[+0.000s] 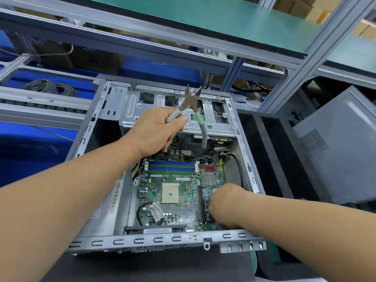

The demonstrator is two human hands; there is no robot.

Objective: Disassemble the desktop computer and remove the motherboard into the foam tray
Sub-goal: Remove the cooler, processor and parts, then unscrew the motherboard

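Motherboard [173, 192] sits flat inside the open computer case [158, 240], centre of frame. Left hand [156, 131] grips one handle of the open-jawed cutters [191, 102] above the drive cage [175, 110]. Right hand [221, 202] dips to the board's lower right; its fingers are hidden, grip unclear.

An electronics workshop or factory line: aluminium-frame racking [317, 55] with a green-topped shelf [203, 19] spans the bench. Blue bins [30, 151], coiled wire [50, 87] and stacked cardboard boxes [301, 7] surround it.
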